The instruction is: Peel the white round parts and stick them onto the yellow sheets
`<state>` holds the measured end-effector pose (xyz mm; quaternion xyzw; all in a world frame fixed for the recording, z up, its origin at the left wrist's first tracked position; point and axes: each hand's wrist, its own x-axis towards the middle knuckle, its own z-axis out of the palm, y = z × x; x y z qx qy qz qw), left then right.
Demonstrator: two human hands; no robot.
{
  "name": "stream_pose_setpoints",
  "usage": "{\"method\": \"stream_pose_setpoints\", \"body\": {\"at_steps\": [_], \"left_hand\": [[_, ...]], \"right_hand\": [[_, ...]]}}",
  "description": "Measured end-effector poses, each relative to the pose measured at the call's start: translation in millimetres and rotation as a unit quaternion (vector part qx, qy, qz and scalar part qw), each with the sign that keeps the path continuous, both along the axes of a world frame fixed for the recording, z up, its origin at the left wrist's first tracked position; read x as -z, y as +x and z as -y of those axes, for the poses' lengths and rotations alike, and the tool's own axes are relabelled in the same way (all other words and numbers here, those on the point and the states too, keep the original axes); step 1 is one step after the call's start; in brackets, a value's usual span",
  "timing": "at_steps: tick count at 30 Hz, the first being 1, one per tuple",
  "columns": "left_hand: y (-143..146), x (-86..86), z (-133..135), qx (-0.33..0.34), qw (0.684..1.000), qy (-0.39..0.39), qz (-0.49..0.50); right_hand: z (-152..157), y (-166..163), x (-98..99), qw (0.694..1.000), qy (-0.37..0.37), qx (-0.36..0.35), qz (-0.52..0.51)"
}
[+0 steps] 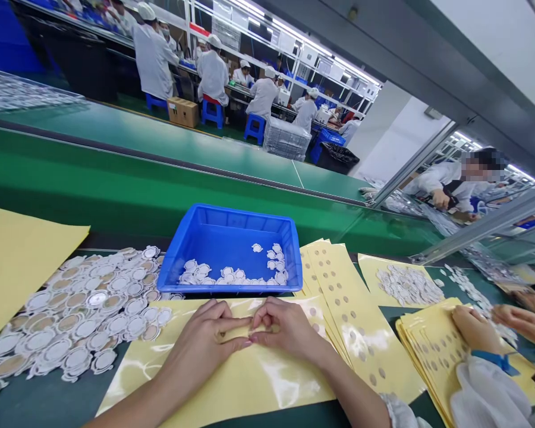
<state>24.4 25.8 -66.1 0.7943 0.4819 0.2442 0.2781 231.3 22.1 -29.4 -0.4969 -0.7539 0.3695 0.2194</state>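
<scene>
My left hand (205,342) and my right hand (285,330) rest together on a glossy yellow backing sheet (232,386) in front of me. Their fingertips meet near the sheet's upper middle, pinching at something small that I cannot make out. Just beyond them stands a blue plastic tray (191,249) holding several small round white parts. A heap of round white and tan discs (80,309) lies to the left of my left hand.
A stack of yellow sheets with round holes (339,297) fans out right of the tray. A co-worker's hands (477,330) press on another yellow stack at the right. A green conveyor belt (116,184) runs behind the tray. More people sit at benches far back.
</scene>
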Motion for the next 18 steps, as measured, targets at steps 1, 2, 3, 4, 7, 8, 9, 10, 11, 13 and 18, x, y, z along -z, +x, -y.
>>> {"method": "stream_pose_setpoints", "body": {"at_steps": [1,2,3,4,7,8,9,10,11,13,18], "left_hand": [[0,0.0,0,-0.001,1.000,0.000,0.002],[1,-0.6,1,-0.002,1.000,0.001,0.003],[1,-1.8,1,-0.005,1.000,0.004,0.005],[1,-3.6,2,-0.008,1.000,0.006,0.009],[1,-11.5,4,-0.009,1.000,0.006,0.020],[1,-14.1,4,-0.005,1.000,0.003,0.019],[1,-16.3,5,0.003,1.000,0.000,0.014],[0,-17.9,6,0.012,1.000,-0.003,0.006],[0,-18.7,6,0.019,1.000,-0.002,-0.002],[-1,-18.4,6,0.026,1.000,0.010,-0.008],[-2,-15.9,5,0.021,1.000,0.009,0.002]], "right_hand": [[0,0,0.3,1.000,0.000,0.002,0.002],[-1,0,0.5,1.000,0.001,0.005,0.003],[-1,0,0.6,1.000,0.001,0.007,0.002],[-2,1,0.6,1.000,0.001,0.008,0.001],[-2,1,-0.2,1.000,0.003,0.012,-0.004],[-1,1,-0.4,1.000,0.002,0.013,-0.004],[-1,0,-0.5,1.000,0.002,0.014,-0.005],[-1,0,-0.4,1.000,0.002,0.016,-0.005],[0,-1,-0.2,1.000,0.003,0.017,-0.008],[1,-2,0.7,1.000,0.007,0.020,-0.011],[1,-4,2.1,0.999,0.017,0.026,-0.019]]}}
